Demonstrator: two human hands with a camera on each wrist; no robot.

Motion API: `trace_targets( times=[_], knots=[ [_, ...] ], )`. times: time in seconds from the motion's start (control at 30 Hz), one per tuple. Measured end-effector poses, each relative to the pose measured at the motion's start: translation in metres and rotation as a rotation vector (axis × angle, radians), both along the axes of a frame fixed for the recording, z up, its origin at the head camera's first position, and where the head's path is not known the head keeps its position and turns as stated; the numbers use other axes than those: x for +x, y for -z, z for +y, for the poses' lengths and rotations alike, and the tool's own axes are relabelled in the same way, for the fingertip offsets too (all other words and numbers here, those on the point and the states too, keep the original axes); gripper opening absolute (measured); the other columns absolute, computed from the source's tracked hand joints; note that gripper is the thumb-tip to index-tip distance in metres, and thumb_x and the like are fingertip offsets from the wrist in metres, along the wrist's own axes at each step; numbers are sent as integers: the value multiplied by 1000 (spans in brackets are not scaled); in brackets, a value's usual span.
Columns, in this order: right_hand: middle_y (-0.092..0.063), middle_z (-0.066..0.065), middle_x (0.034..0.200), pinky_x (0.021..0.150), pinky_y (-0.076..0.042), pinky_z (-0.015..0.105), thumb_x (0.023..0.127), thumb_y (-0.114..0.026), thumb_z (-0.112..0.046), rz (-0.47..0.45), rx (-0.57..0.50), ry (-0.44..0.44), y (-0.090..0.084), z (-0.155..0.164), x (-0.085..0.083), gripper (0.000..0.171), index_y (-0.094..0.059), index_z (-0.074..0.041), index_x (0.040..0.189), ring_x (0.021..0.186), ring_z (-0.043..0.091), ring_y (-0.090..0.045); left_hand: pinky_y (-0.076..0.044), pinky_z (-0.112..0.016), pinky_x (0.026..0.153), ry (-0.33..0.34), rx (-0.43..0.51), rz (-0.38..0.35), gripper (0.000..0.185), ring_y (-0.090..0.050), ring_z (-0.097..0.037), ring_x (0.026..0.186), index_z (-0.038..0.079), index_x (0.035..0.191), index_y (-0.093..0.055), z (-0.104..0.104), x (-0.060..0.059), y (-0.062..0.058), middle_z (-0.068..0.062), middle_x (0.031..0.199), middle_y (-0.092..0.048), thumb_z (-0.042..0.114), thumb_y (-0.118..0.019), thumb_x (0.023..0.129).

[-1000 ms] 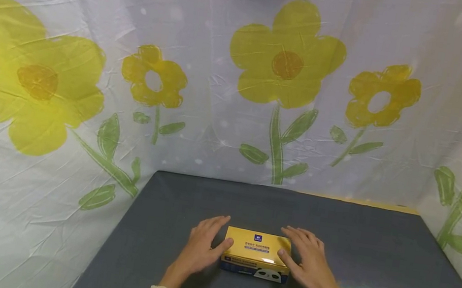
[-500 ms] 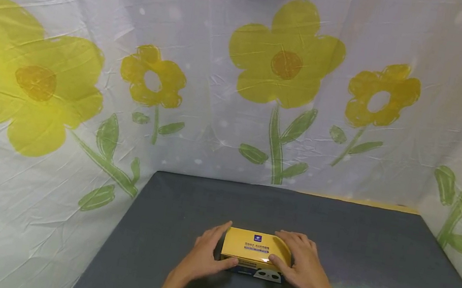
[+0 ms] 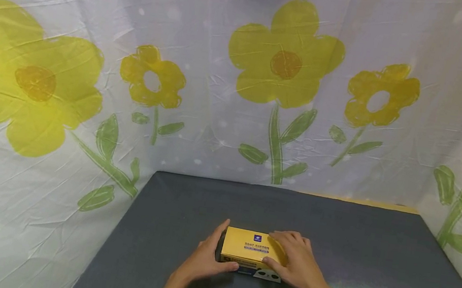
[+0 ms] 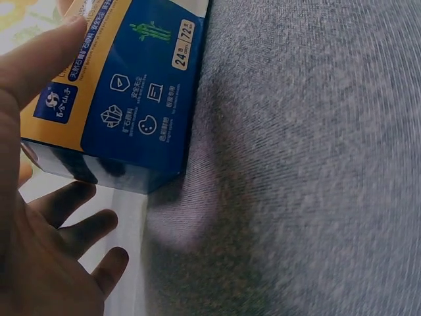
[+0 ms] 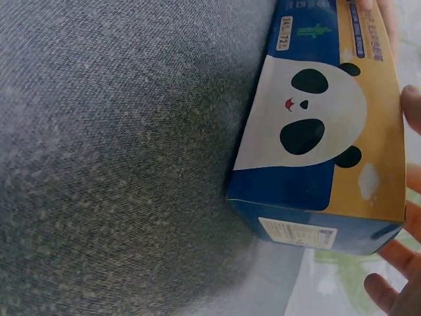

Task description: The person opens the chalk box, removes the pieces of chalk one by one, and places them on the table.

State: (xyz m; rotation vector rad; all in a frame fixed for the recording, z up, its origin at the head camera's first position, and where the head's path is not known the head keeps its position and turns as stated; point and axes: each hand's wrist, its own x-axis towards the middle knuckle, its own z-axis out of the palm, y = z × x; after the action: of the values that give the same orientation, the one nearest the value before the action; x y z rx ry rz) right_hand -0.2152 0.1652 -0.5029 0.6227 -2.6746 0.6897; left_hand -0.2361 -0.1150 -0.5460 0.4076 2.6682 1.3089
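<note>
A yellow-and-blue tissue box (image 3: pixel 253 253) sits low in the middle of the head view, on the grey cloth-covered table (image 3: pixel 377 245), well clear of the flower-printed sheet (image 3: pixel 90 68) that fills the top and both sides of the frame.

Both hands bracket it, one at each short end, which looks like a way of clamping the box between them rather than grasping it from above. The left hand (image 3: pixel 206 258) cups the left end: its thumb curls along the near bottom edge, and its fingers (image 4: pixel 79 217) reach round the end face, as the left wrist view shows at lower left. The right hand (image 3: pixel 295 263) lies over the right end and part of the yellow top, fingers curved down onto it and the thumb against the near face; in the right wrist view its fingertips (image 5: pixel 411 108) show at the right edge past the box.

The box's long axis runs left to right across the head view, roughly parallel to the table's near edge. The yellow printed top faces up, and the panda face (image 5: pixel 316 118) is on the long side turned toward the person.
</note>
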Motion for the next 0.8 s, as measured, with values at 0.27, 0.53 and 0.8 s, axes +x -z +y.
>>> trace_targets(
  times=[0.27, 0.53, 0.8],
  knots=[
    [-70, 3, 129, 93, -40, 52, 86, -78, -49, -4, 102, -31, -6, -1, -3, 45, -73, -21, 121, 115, 24, -60, -30, -75, 108, -13, 31, -20, 111, -35, -46, 147, 38, 163, -17, 2, -2, 1, -8, 166, -34, 57, -84, 77],
    [-75, 0, 118, 94, -39, 57, 79, -84, -50, 31, 166, -40, -14, -4, -6, 43, -78, -23, 111, 107, 23, -65, -30, -69, 114, 15, 101, -41, 111, -32, -39, 152, 28, 164, -21, 1, -5, 7, -10, 166, -33, 52, -86, 78],
    [-75, 4, 121, 84, -43, 48, 82, -84, -43, -15, 215, -111, -22, -9, -10, 33, -78, -24, 107, 109, 26, -68, -30, -69, 113, 7, 126, -46, 111, -38, -38, 149, 30, 163, -23, 1, -6, 9, -10, 164, -37, 51, -88, 76]
  ],
)
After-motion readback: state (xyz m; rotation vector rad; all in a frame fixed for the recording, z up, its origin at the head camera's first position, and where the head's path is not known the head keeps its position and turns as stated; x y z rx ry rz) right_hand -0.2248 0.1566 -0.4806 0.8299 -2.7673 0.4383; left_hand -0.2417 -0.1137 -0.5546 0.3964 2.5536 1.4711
